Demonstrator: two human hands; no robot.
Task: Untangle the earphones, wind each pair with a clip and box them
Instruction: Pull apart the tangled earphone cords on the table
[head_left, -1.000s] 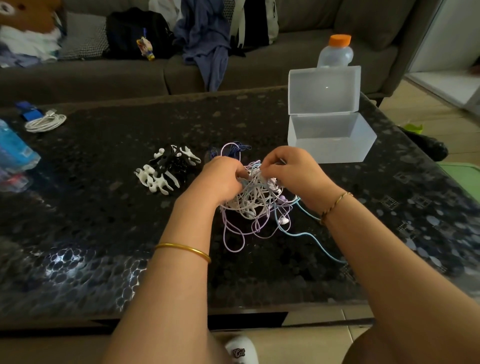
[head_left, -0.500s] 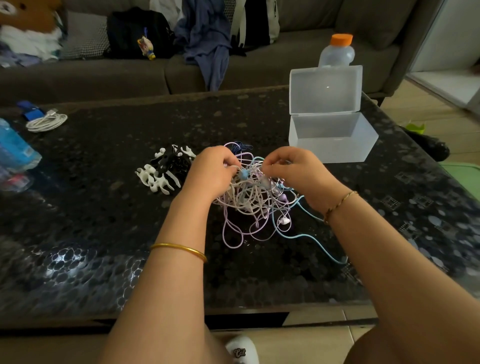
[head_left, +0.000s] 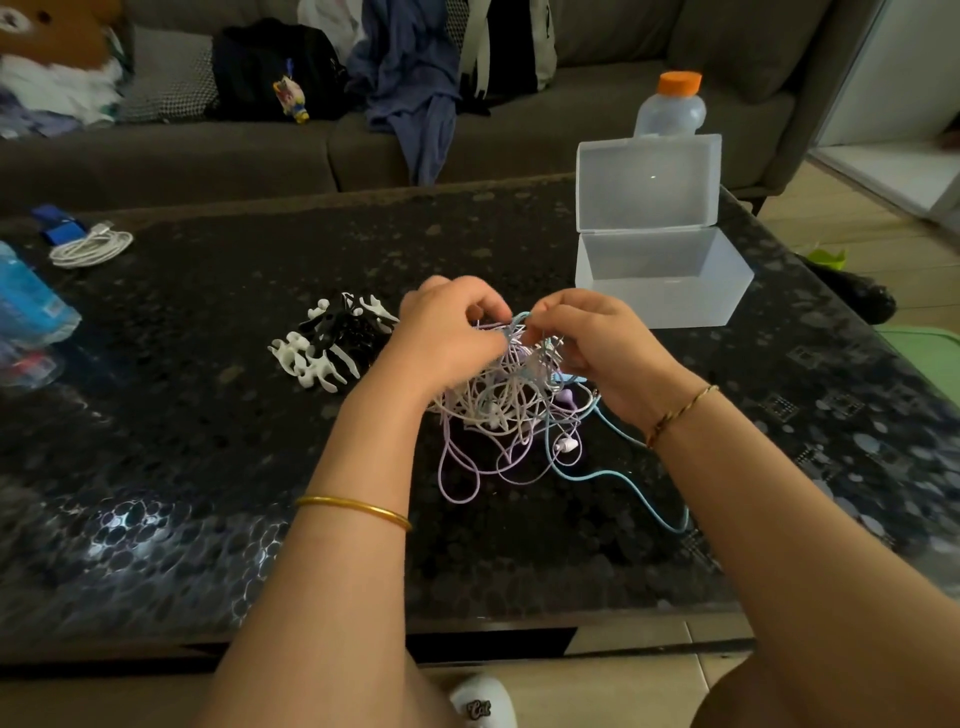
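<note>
Pinching earphones (head_left: 501, 408): left hand (head_left: 451, 335), right hand (head_left: 597, 345)

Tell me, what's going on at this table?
A person is picking apart a tangle of earphones on the dark table, pinching cords near its top with the left hand and the right hand. White, lilac and blue cords are all knotted together. A pile of black and white clips lies to its left, and the clear box behind stands open with nothing visible inside.

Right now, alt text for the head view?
Left hand and right hand pinch cords atop a tangled earphone pile on a dark table. Black and white clips lie to its left, an open clear box beyond.
</note>
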